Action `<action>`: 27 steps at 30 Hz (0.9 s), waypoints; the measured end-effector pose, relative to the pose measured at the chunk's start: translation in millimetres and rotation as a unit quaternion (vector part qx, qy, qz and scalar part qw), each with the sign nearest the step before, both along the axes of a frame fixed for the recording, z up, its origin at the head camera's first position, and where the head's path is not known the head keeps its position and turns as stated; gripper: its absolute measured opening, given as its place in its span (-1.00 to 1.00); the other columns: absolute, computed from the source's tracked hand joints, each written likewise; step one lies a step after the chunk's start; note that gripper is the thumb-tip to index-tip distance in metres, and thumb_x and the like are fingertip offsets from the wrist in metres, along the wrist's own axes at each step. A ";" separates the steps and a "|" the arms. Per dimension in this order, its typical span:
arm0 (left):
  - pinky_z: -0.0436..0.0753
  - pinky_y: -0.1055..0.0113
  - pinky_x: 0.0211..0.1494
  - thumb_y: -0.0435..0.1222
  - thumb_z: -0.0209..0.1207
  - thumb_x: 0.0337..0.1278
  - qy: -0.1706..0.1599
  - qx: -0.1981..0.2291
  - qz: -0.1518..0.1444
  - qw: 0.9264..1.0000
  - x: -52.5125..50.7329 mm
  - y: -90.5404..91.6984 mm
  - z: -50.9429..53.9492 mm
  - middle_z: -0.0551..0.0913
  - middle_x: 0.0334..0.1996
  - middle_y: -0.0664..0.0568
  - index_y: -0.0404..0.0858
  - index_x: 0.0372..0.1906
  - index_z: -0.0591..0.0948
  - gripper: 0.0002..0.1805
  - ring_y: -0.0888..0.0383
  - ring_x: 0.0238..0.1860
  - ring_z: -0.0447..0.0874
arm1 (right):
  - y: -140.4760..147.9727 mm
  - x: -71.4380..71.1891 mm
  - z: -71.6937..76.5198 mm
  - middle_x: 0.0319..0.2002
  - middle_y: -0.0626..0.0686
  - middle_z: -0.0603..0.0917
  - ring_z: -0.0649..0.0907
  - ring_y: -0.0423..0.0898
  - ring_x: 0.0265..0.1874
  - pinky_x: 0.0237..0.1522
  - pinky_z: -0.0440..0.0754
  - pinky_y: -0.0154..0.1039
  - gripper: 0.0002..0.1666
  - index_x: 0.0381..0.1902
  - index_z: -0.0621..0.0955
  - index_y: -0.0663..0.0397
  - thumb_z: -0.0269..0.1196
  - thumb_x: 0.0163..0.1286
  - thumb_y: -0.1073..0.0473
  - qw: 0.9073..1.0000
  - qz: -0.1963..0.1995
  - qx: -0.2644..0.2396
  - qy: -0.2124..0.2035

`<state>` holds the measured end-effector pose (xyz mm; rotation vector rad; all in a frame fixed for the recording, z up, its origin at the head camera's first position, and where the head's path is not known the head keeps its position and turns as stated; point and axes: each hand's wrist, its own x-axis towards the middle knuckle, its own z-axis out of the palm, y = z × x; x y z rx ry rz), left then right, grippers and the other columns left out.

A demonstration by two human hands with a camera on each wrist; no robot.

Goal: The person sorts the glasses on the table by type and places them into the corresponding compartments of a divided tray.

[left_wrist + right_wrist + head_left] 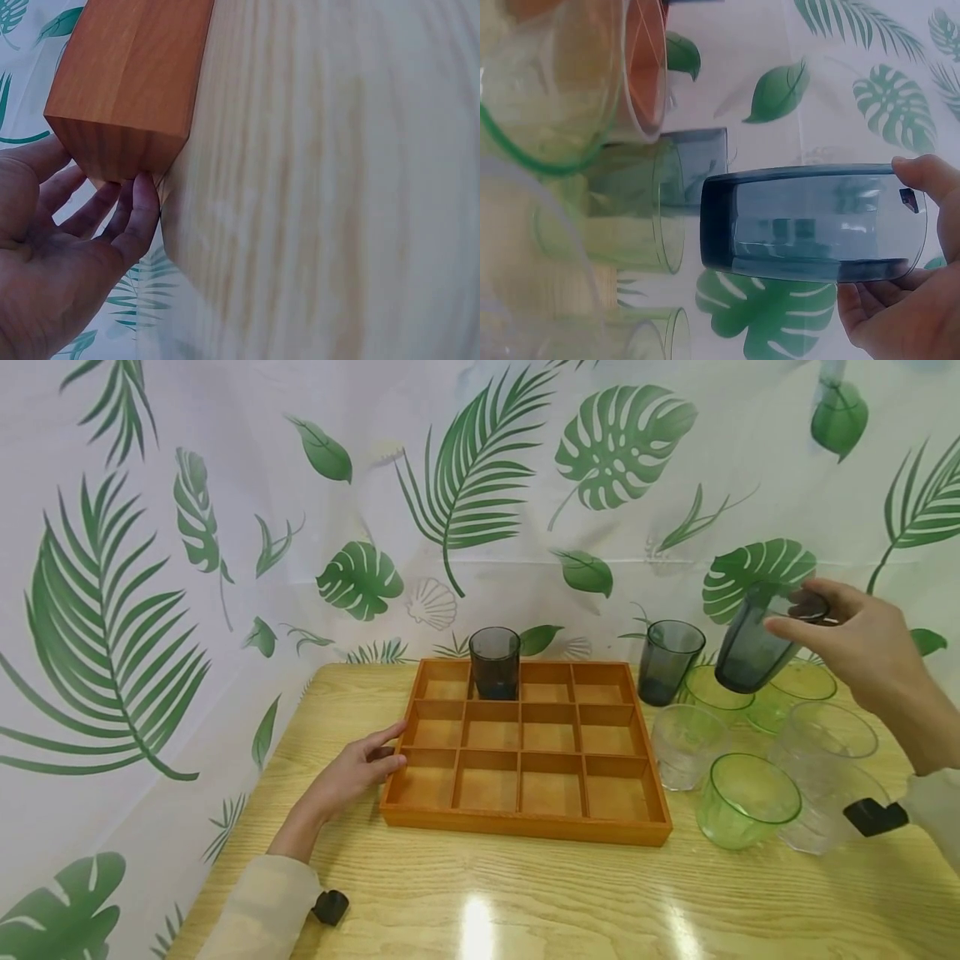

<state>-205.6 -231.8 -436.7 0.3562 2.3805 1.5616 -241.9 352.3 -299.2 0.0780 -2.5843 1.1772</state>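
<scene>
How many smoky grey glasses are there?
3: one glass in the back row of the wooden tray, another glass standing to its right, a third glass in the right hand. None appears hidden.

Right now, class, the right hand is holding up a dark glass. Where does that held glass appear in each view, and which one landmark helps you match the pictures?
Head: right of centre, near mid-height, the held glass tilted in the right hand.
Left wrist: not in it.
Right wrist: right of centre, the held glass lying sideways in the picture, base to the left.
Shared landmark: the wooden tray, central in the head view, upper left in both wrist views.
</scene>
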 end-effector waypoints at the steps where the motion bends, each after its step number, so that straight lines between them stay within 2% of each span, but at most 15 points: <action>1: 0.50 -0.02 0.37 -0.21 0.14 0.56 0.001 -0.001 0.000 1.000 0.0 0.2 0.3 0.15 0.59 -0.22 -0.21 0.65 0.17 -0.29 -0.21 0.43 0.37 | -1.8 1.6 -0.4 -0.05 -0.29 0.45 0.43 -0.44 -0.16 -0.29 0.39 -0.64 -0.01 0.62 0.16 0.28 0.34 0.48 -0.04 1.000 0.002 0.000 -0.001; 8: 0.49 -0.03 0.37 -0.22 0.14 0.56 0.002 -0.001 -0.002 1.000 0.7 0.1 -0.4 0.14 0.60 -0.20 -0.20 0.65 0.17 -0.29 -0.21 0.45 0.35 | -19.0 11.9 -0.7 0.06 -0.19 0.43 0.46 -0.46 -0.12 -0.21 0.42 -0.70 -0.01 0.64 0.13 0.21 0.34 0.49 -0.02 0.999 0.035 -0.010 -0.016; 11: 0.49 -0.03 0.38 -0.22 0.14 0.56 0.003 -0.002 -0.002 1.000 1.0 0.1 -0.5 0.15 0.60 -0.20 -0.20 0.65 0.17 -0.29 -0.21 0.44 0.36 | -27.9 15.5 0.1 0.09 -0.12 0.43 0.48 -0.43 -0.11 -0.21 0.45 -0.68 -0.02 0.64 0.15 0.19 0.35 0.48 -0.01 0.998 0.046 -0.018 -0.027; 16: 0.50 -0.02 0.37 -0.22 0.13 0.56 0.002 -0.001 -0.002 1.000 1.4 0.4 0.8 0.14 0.60 -0.21 -0.20 0.65 0.17 -0.30 -0.21 0.43 0.37 | -41.8 23.6 2.1 0.10 -0.14 0.47 0.51 -0.40 -0.10 -0.22 0.51 -0.63 -0.05 0.63 0.21 0.13 0.38 0.46 0.01 0.997 0.065 -0.023 -0.046; 19: 0.50 -0.02 0.37 -0.22 0.13 0.57 0.002 0.000 -0.003 1.000 1.7 0.7 1.4 0.14 0.60 -0.22 -0.20 0.65 0.17 -0.30 -0.21 0.43 0.38 | -50.3 28.4 2.7 0.12 -0.09 0.49 0.53 -0.39 -0.11 -0.22 0.53 -0.61 -0.04 0.63 0.22 0.11 0.40 0.44 0.01 0.996 0.073 -0.018 -0.055; 23: 0.49 -0.04 0.38 -0.22 0.12 0.57 -0.001 0.003 -0.003 1.000 1.8 0.8 1.8 0.13 0.60 -0.23 -0.21 0.65 0.16 -0.30 -0.22 0.44 0.36 | -62.2 34.9 2.3 0.25 0.07 0.47 0.54 -0.40 -0.10 -0.22 0.55 -0.58 -0.04 0.63 0.23 0.07 0.40 0.43 0.01 0.994 0.085 -0.017 -0.062; 27: 0.50 -0.04 0.37 -0.22 0.13 0.57 -0.003 0.003 -0.003 1.000 1.6 0.6 1.8 0.13 0.60 -0.23 -0.21 0.65 0.16 -0.29 -0.22 0.43 0.37 | -74.9 41.5 1.4 0.35 0.11 0.45 0.53 -0.32 0.01 -0.22 0.54 -0.55 -0.04 0.64 0.24 -0.03 0.41 0.42 -0.04 0.993 0.095 0.001 -0.069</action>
